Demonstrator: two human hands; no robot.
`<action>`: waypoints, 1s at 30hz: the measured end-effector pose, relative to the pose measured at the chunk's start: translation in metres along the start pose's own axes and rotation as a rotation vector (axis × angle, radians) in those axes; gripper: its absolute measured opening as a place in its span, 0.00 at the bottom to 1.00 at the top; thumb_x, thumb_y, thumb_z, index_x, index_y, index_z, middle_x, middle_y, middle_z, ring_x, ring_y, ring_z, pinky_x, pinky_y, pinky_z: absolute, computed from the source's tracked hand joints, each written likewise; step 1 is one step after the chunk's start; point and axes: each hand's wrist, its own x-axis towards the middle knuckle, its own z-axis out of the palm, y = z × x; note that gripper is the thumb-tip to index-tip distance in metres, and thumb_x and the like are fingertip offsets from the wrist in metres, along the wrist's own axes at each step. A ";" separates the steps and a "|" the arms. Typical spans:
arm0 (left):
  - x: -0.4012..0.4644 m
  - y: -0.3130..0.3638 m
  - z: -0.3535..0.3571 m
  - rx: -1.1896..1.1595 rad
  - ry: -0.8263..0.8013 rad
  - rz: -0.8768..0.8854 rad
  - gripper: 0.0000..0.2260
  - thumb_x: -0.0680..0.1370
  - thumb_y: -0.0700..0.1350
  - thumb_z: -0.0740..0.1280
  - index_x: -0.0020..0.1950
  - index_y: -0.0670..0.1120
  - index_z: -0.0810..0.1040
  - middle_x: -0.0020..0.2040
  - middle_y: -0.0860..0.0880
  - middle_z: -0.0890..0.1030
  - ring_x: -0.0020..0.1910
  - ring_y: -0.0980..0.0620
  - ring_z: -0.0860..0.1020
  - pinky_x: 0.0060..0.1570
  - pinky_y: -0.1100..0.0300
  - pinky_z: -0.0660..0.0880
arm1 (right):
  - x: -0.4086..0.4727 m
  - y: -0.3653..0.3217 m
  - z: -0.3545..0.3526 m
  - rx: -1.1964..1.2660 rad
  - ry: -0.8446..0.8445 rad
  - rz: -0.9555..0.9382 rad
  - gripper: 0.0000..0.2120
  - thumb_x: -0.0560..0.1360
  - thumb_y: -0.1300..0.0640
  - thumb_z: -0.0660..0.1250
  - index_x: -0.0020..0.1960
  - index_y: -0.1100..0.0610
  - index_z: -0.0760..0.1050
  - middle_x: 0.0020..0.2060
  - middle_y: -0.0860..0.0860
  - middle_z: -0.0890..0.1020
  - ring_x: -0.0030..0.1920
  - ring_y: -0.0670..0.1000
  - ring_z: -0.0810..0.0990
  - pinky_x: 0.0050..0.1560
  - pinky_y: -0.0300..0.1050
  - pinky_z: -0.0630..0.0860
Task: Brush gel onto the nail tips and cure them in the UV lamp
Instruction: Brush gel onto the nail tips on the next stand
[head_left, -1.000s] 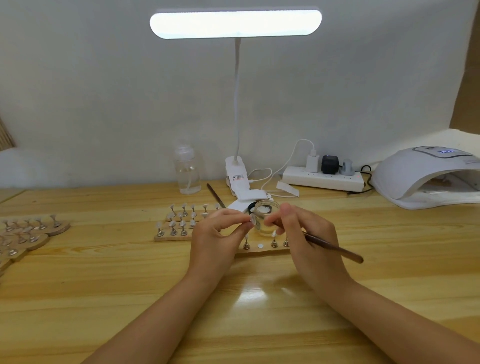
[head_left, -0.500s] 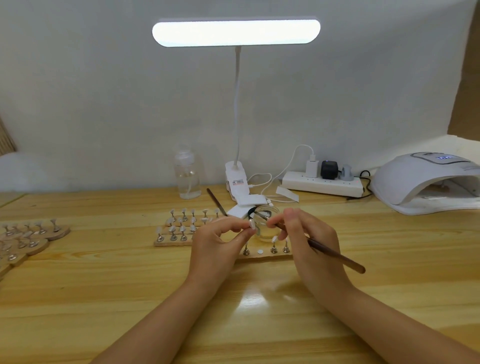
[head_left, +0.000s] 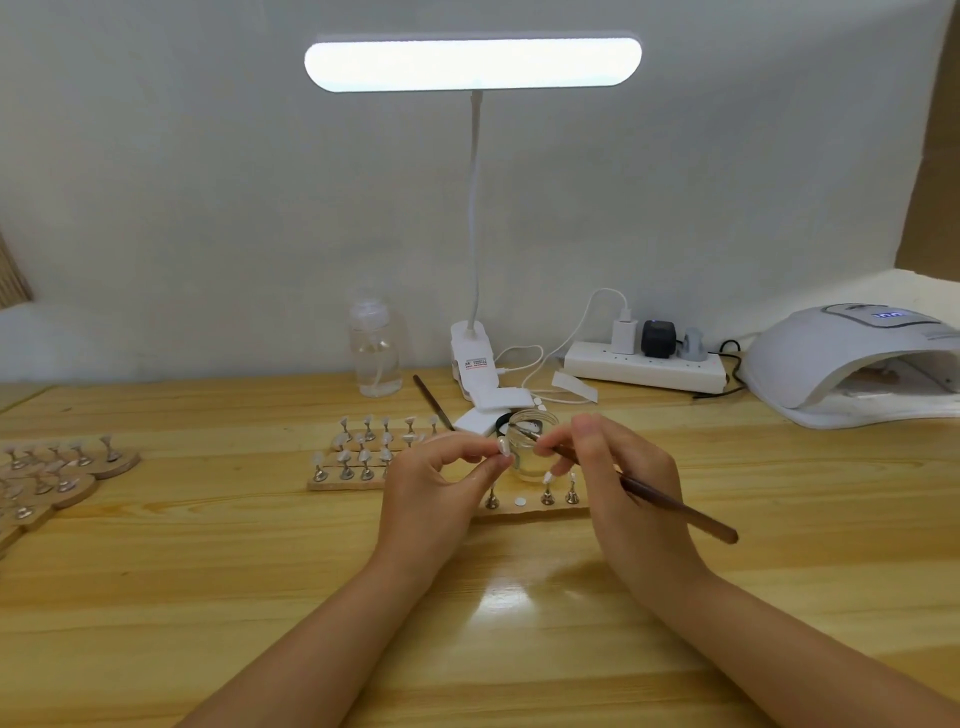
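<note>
Wooden stands (head_left: 67, 467) studded with small metal holders sit at the far left of the table (head_left: 208, 597), and nearer the middle a wooden board (head_left: 332, 484) carries rows of holders with pale nail tips on them. Just right of that, the left hand (head_left: 431, 499) is curled, pinching one nail tip (head_left: 503, 447) between thumb and forefinger, raised clear of the board and turned towards the other hand. Right behind it stands a small clear glass jar (head_left: 530, 441), presumably the gel. The right hand (head_left: 623, 483) grips a brown-handled brush (head_left: 675, 506) like a pen, its bristle end reaching over the mouth of the jar, so from where I stand this looks like loading the brush or wiping it on the rim; I cannot make out whether the bristles touch the gel.

To do this well I would take up only a little gel, drag off the excess on the rim, then lay it on the pinched tip in light strokes from base to free edge, keeping fingers off the wet face. A second brush (head_left: 434, 402) lies behind the board. Far right, well apart from the hands, the UV lamp (head_left: 831, 364) waits with its display lit, mouth open towards the table.
</note>
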 end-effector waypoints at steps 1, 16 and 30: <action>0.000 0.000 0.000 0.005 -0.001 0.000 0.12 0.67 0.40 0.74 0.36 0.58 0.79 0.36 0.61 0.82 0.40 0.62 0.78 0.46 0.70 0.73 | 0.000 0.001 0.000 0.007 -0.008 0.021 0.16 0.76 0.49 0.55 0.36 0.50 0.78 0.35 0.45 0.82 0.36 0.42 0.79 0.36 0.29 0.72; -0.001 0.003 -0.001 0.031 -0.015 -0.033 0.11 0.67 0.41 0.74 0.36 0.59 0.79 0.36 0.60 0.81 0.41 0.62 0.78 0.47 0.67 0.73 | 0.002 0.004 -0.002 0.109 0.053 0.041 0.17 0.76 0.46 0.53 0.41 0.49 0.78 0.33 0.47 0.84 0.31 0.47 0.81 0.36 0.32 0.74; -0.002 0.005 0.000 0.083 -0.086 0.056 0.14 0.66 0.38 0.74 0.39 0.58 0.79 0.38 0.59 0.80 0.44 0.55 0.78 0.51 0.57 0.73 | 0.006 0.013 -0.001 -0.317 -0.198 -0.097 0.13 0.67 0.55 0.74 0.50 0.51 0.76 0.44 0.36 0.77 0.50 0.36 0.75 0.56 0.33 0.67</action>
